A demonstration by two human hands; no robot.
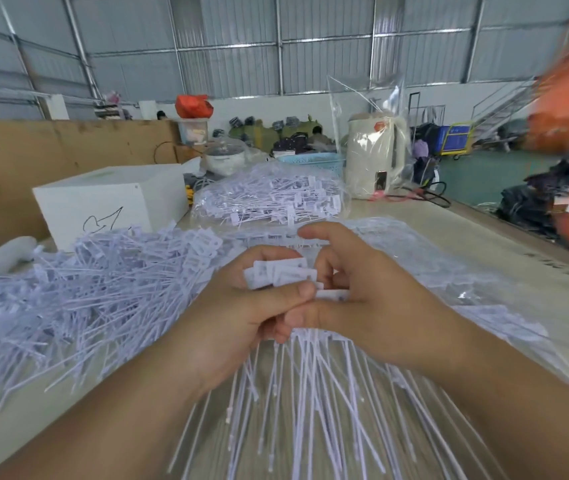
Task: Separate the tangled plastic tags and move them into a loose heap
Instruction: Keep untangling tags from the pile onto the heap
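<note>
A bundle of white plastic tags (286, 273) is held above the table's near edge, flat heads up and long thin tails (311, 403) fanning down toward me. My left hand (241, 310) grips the bundle just under the heads, thumb across the front. My right hand (362, 292) holds the same bundle from the right side, its fingers curled behind the heads. A large loose heap of separate tags (78, 299) lies on the table to the left of my hands.
A clear bag full of tags (269, 199) lies behind my hands, with flat plastic film (449, 271) spread to the right. A white box (110, 202) stands at back left, a cream kettle (375, 154) at back right. Cardboard (16, 161) lines the left side.
</note>
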